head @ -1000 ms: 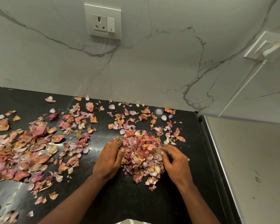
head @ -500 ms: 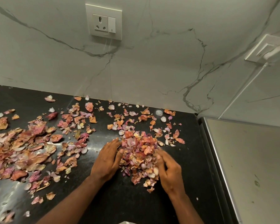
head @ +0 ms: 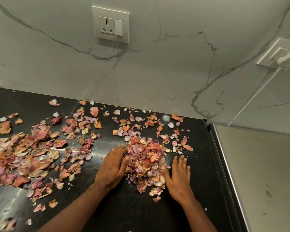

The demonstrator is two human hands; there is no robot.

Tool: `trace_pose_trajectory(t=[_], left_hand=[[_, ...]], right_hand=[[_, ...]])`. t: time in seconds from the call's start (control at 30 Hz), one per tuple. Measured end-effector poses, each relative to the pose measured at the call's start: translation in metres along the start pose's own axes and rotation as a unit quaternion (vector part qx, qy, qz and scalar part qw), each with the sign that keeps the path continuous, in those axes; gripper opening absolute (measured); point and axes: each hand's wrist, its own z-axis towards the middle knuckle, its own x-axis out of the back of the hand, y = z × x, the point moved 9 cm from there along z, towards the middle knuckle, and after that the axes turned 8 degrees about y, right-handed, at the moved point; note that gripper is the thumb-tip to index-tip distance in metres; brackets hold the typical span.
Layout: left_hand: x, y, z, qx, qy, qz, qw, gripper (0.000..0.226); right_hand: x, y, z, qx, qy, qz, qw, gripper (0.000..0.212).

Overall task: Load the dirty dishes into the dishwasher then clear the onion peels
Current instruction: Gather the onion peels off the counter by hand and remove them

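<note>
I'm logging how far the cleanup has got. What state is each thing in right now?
Left hand: open, flat on the counter, thumb touching the pile's left side.
Right hand: open, fingers spread, beside the pile's right edge.
Gathered peel pile: heaped between the hands.
Scattered peels: spread loose over the left of the counter, not yet gathered.
Black counter: glossy, littered.
Wall socket: nothing plugged in.

Peel heap [head: 145,163] lies on counter [head: 117,213] between left hand [head: 111,168] and right hand [head: 178,178].

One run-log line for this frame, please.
phase: gathering peels | left hand: flat against pile | right hand: open beside pile | counter: loose peels at left
</note>
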Motion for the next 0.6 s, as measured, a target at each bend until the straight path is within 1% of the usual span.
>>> trace_pose_trajectory(t=[0.03, 0.07, 0.1, 0.13, 0.17, 0.2, 0.23, 0.27, 0.3, 0.33, 0.37, 0.4, 0.47, 0.53, 0.6], left_hand=[[0.000, -0.001, 0.000, 0.001, -0.001, -0.002, 1.000, 0.068], [-0.001, -0.002, -0.001, 0.003, -0.001, -0.003, 1.000, 0.068], [-0.001, -0.002, 0.000, 0.004, -0.001, -0.004, 1.000, 0.068], [-0.001, -0.002, 0.000, 0.005, -0.003, -0.004, 1.000, 0.068], [-0.001, -0.002, 0.000, 0.006, -0.004, -0.003, 1.000, 0.067], [0.000, -0.001, 0.000, 0.007, -0.005, -0.002, 1.000, 0.067], [0.000, -0.001, 0.000, 0.008, -0.005, -0.002, 1.000, 0.068], [0.001, 0.000, 0.000, 0.009, -0.006, -0.002, 1.000, 0.068], [0.001, 0.000, 0.000, 0.010, -0.006, -0.002, 1.000, 0.068], [0.002, 0.000, 0.000, 0.010, -0.007, -0.002, 1.000, 0.069], [0.002, 0.000, 0.000, 0.011, -0.007, -0.003, 1.000, 0.069], [0.002, 0.001, 0.000, 0.013, -0.006, -0.003, 1.000, 0.069], [0.003, 0.001, 0.000, 0.015, -0.008, -0.001, 1.000, 0.068], [0.003, 0.002, 0.000, 0.015, -0.010, -0.001, 1.000, 0.068], [0.003, 0.002, 0.000, 0.014, -0.008, -0.002, 1.000, 0.067]], right_hand=[[-0.007, -0.006, -0.001, 0.019, -0.039, 0.034, 0.998, 0.079], [-0.006, -0.012, -0.003, 0.022, -0.059, 0.112, 0.992, 0.070], [0.002, -0.018, -0.002, 0.010, -0.056, 0.195, 0.979, 0.057], [0.016, -0.021, 0.000, -0.002, -0.025, 0.257, 0.966, 0.042], [0.034, -0.019, 0.008, -0.013, 0.037, 0.283, 0.958, 0.031], [0.051, -0.012, 0.019, -0.022, 0.109, 0.272, 0.956, 0.027], [0.065, -0.002, 0.031, -0.034, 0.165, 0.238, 0.957, 0.032], [0.072, 0.008, 0.045, -0.045, 0.188, 0.202, 0.960, 0.043], [0.073, 0.015, 0.059, -0.057, 0.181, 0.170, 0.967, 0.056], [0.069, 0.022, 0.073, -0.067, 0.156, 0.140, 0.975, 0.067], [0.063, 0.026, 0.085, -0.067, 0.128, 0.108, 0.984, 0.073], [0.057, 0.028, 0.094, -0.060, 0.105, 0.080, 0.989, 0.073], [0.048, 0.020, 0.096, -0.031, 0.081, 0.055, 0.995, 0.065], [0.040, 0.007, 0.083, -0.012, 0.069, 0.093, 0.993, 0.053], [0.031, -0.003, 0.064, -0.011, 0.055, 0.156, 0.986, 0.044]])
